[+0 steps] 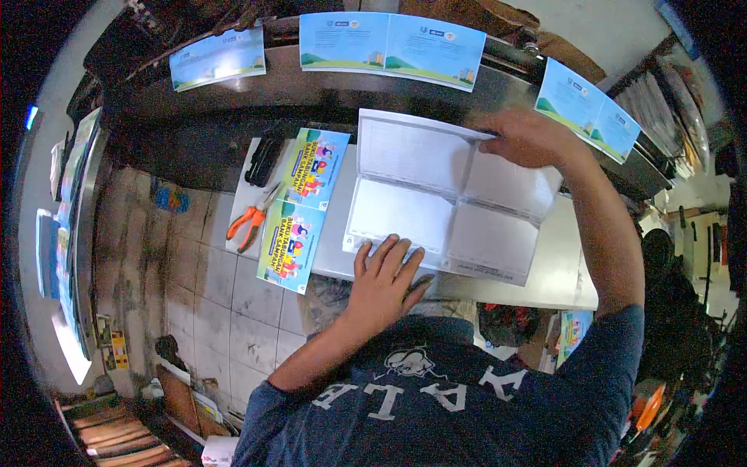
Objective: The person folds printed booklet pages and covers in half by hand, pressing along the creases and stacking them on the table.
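Two bare hands on white printed sheets (408,206), on a pale, smooth table (572,241).

The thin, flat paper shows four ruled panels divided by creases, its far right part lifting slightly. At the near edge, the left hand (385,280) lies palm down, fingers spread apart, tips pressing the paper. At the far right, the slightly blurred right hand (529,138) has thumb and fingers together, clamped on the paper's far edge. To the left lie a glossy, colorful cover sheet (303,210), metal pliers with rounded orange handles (250,223) and a black oblong case (264,158).
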Demonstrator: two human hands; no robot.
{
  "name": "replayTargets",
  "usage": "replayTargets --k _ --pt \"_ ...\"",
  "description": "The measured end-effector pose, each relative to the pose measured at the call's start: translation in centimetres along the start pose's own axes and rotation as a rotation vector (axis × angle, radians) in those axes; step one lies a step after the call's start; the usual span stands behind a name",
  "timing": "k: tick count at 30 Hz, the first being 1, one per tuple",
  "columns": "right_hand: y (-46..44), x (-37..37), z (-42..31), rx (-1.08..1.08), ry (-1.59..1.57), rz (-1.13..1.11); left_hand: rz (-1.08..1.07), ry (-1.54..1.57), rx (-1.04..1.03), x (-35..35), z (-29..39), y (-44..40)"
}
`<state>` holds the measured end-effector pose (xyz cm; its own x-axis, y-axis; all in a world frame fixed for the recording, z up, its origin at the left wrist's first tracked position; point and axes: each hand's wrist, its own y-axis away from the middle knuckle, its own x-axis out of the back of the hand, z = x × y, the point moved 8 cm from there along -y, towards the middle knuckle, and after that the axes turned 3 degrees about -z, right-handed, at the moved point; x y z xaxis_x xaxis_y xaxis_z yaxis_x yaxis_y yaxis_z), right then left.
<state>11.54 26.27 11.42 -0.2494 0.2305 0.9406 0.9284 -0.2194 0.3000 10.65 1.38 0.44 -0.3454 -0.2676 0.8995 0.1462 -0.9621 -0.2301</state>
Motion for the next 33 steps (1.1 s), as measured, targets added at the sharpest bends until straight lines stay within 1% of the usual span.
replayTargets --k 2,3,5,6,7,9,14,16,18,19,20,21,22,23,24,25,26,27,29,30,32,33 --pt "-1.4 -1.1 1.7 0.040 0.028 -0.018 -0.012 0.014 -0.011 -0.2 0.2 0.2" --pt "-1.5 -1.2 2.2 0.022 0.027 -0.021 -0.004 0.001 -0.004 -0.3 0.2 0.3" --pt "-1.9 -1.9 2.9 -0.046 -0.129 -0.083 0.006 -0.014 -0.004 -0.3 0.2 0.0" --pt "-1.6 -1.8 2.8 -0.105 -0.125 -0.068 0.004 -0.010 -0.003 -0.1 0.2 0.0" --pt "-1.3 -1.9 2.8 -0.109 -0.127 -0.066 0.003 -0.008 -0.001 0.1 0.2 0.0" --pt "-0.7 -1.1 2.2 -0.054 -0.079 0.042 -0.004 0.002 -0.007 0.3 0.3 0.0" --pt "0.5 -0.4 1.5 -0.044 -0.095 0.074 -0.065 0.013 -0.032 3.1 0.9 -1.1" --pt "1.1 0.0 0.9 -0.028 -0.088 0.077 -0.001 0.066 -0.151 6.4 2.0 -2.2" --pt "1.7 0.8 0.0 0.026 -0.090 0.153 0.058 0.282 -0.254 12.7 3.9 -3.3" --pt "2.0 0.9 -0.6 0.042 -0.044 0.133 0.207 0.275 -0.440 17.6 6.4 -3.1" --pt "2.0 1.3 -1.4 0.071 0.008 0.124 0.338 0.220 -0.513 21.1 7.9 -2.4" --pt "2.2 1.5 -1.9 0.032 -0.021 0.134 0.477 0.158 -0.576 24.5 9.2 -1.6" --pt "2.4 1.7 -2.3 -0.025 -0.052 0.145 0.539 0.108 -0.558 25.5 9.5 -0.5" --pt "2.3 2.0 -3.2 -0.002 -0.046 0.155 0.600 0.060 -0.537 26.5 9.7 0.6" --pt "2.4 1.9 -3.4 -0.032 -0.047 0.127 0.483 0.191 -0.471 26.3 9.1 1.4" --pt "2.6 1.7 -3.4 -0.071 -0.048 0.090 0.426 0.266 -0.443 26.1 8.7 1.6" --pt "3.4 2.7 -4.4 -0.064 -0.074 0.114 0.372 0.341 -0.412 25.8 8.2 1.8" --pt "3.5 3.3 -5.0 -0.041 -0.068 0.125 0.485 0.407 -0.359 26.5 6.4 1.9" --pt "4.5 3.7 -4.6 -0.161 0.018 0.094 0.618 0.367 -0.420 25.9 3.2 1.5" --pt "5.2 3.1 -2.4 -0.044 -0.074 0.203 0.614 0.289 -0.516 23.7 1.9 1.6" --pt "8.1 5.2 1.9 -0.192 -0.061 0.242 0.604 0.255 -0.274 18.0 -1.8 2.7" --pt "10.8 6.6 6.5 -0.300 -0.085 0.332 0.585 0.239 -0.191 14.9 -3.4 4.0"
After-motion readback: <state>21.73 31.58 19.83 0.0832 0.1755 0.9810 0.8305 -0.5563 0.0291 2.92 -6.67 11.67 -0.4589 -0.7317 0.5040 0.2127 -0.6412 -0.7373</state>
